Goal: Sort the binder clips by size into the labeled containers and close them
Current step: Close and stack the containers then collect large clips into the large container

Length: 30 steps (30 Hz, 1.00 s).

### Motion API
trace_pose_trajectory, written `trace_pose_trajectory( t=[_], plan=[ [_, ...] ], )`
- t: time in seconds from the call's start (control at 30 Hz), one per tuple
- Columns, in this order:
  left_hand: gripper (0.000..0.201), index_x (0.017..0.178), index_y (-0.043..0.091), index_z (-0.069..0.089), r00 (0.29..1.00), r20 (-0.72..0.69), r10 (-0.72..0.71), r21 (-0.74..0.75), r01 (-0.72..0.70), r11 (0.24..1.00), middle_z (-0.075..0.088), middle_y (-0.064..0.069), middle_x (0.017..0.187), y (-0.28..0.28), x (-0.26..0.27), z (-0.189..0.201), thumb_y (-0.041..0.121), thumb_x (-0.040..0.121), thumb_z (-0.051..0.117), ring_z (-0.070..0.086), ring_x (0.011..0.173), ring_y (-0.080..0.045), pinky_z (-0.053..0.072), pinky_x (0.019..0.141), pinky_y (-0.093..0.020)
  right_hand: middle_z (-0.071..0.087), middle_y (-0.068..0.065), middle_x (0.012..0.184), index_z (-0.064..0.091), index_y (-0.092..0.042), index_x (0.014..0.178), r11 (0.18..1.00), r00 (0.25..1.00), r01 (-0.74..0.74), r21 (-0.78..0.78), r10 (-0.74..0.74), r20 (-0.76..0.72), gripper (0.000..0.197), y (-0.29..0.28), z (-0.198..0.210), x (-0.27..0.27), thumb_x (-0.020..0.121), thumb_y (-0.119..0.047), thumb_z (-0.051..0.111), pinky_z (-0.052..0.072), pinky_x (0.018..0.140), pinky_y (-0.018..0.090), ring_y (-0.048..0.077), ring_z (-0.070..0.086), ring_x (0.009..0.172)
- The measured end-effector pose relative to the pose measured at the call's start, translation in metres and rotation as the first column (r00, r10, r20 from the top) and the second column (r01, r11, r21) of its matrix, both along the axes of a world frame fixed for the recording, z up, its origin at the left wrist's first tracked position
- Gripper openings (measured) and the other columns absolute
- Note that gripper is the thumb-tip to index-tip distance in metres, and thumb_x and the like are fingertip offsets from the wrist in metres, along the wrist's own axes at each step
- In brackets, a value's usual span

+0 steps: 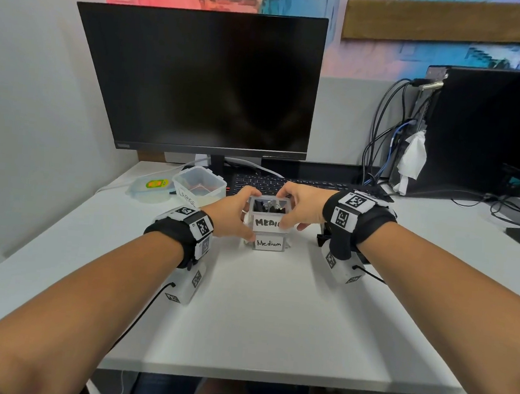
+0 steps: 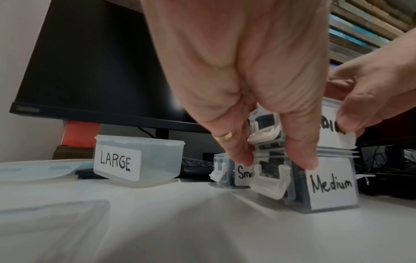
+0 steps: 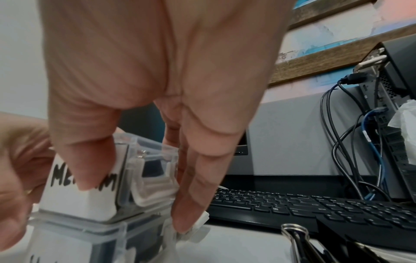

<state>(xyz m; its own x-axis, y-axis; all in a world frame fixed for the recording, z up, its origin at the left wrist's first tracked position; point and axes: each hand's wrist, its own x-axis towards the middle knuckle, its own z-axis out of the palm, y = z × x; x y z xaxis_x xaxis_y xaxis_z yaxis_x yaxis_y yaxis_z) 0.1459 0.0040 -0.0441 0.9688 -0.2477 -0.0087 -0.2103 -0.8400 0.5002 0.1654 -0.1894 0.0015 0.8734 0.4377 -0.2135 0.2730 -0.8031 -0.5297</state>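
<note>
Here, two stacked medium containers (image 1: 267, 232) are found between the hands on the table (image 1: 261, 316); the upper one (image 1: 268, 214) is gripped by the left hand (image 1: 235, 213) and right hand (image 1: 303, 208). Beyond the left hand, one small container (image 2: 231, 171) and one LARGE container (image 1: 198, 185) are seen.

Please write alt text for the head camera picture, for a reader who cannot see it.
Both hands, left and right, grip a clear box labelled MEDIUM stacked on a second Medium box on a white desk. An open LARGE tub stands behind, before a dark monitor.
</note>
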Motion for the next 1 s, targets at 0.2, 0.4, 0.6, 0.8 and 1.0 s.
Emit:
trace_pose_trajectory(
  t=[0.2, 0.4, 0.6, 0.8, 1.0],
  plan=[
    [0.088, 0.139, 0.024, 0.025, 1.000, 0.011, 0.009, 0.027, -0.009, 1.000, 0.057, -0.002, 0.118, -0.0006, 0.0007, 0.0004, 0.019, 0.071, 0.082, 0.062, 0.097, -0.019, 0.053, 0.089, -0.036, 0.060, 0.005, 0.113, 0.042, -0.023, 0.124, 0.999, 1.000, 0.005, -0.032, -0.005, 0.023, 0.057, 0.0035, 0.0001, 0.0007, 0.078, -0.024, 0.076, 0.059, 0.081, 0.036, 0.021, 0.067, 0.095],
    [0.092, 0.140, 0.024, 0.025, 1.000, 0.020, 0.010, 0.006, -0.010, 1.000, 0.059, -0.001, 0.118, 0.0027, 0.0031, -0.0029, 0.021, 0.069, 0.083, 0.061, 0.095, -0.017, 0.052, 0.087, -0.033, 0.060, 0.005, 0.112, 0.042, -0.022, 0.123, 0.999, 1.000, 0.009, -0.031, -0.008, 0.018, 0.056, 0.0049, 0.0010, 0.0008, 0.078, -0.025, 0.076, 0.059, 0.082, 0.037, 0.021, 0.067, 0.095],
    [0.084, 0.139, 0.026, 0.027, 1.000, -0.025, 0.007, -0.011, -0.008, 1.000, 0.058, 0.000, 0.122, 0.0044, 0.0071, -0.0001, 0.031, 0.074, 0.080, 0.062, 0.101, -0.018, 0.050, 0.094, -0.041, 0.060, 0.007, 0.114, 0.041, -0.021, 0.123, 0.999, 1.000, 0.009, -0.049, -0.008, 0.014, 0.056, 0.0066, 0.0011, 0.0026, 0.079, -0.023, 0.075, 0.059, 0.082, 0.036, 0.024, 0.068, 0.095],
    [0.079, 0.135, 0.027, 0.029, 0.999, -0.030, 0.009, 0.010, -0.009, 1.000, 0.058, -0.001, 0.120, 0.0029, 0.0081, 0.0004, 0.032, 0.074, 0.079, 0.063, 0.099, -0.019, 0.052, 0.092, -0.042, 0.059, 0.008, 0.115, 0.040, -0.022, 0.120, 0.999, 1.000, 0.005, -0.040, -0.006, -0.025, 0.055, 0.0066, 0.0013, 0.0049, 0.079, -0.019, 0.076, 0.059, 0.083, 0.036, 0.024, 0.069, 0.095],
    [0.075, 0.135, 0.024, 0.031, 0.999, -0.043, 0.016, 0.039, -0.014, 0.999, 0.058, 0.002, 0.122, 0.0019, 0.0087, 0.0045, 0.030, 0.076, 0.077, 0.062, 0.102, -0.018, 0.050, 0.094, -0.039, 0.058, 0.009, 0.116, 0.039, -0.024, 0.117, 0.999, 0.999, -0.004, -0.042, 0.003, -0.037, 0.052, 0.0074, 0.0016, 0.0075, 0.079, -0.017, 0.075, 0.059, 0.083, 0.036, 0.026, 0.069, 0.095]
  ],
)
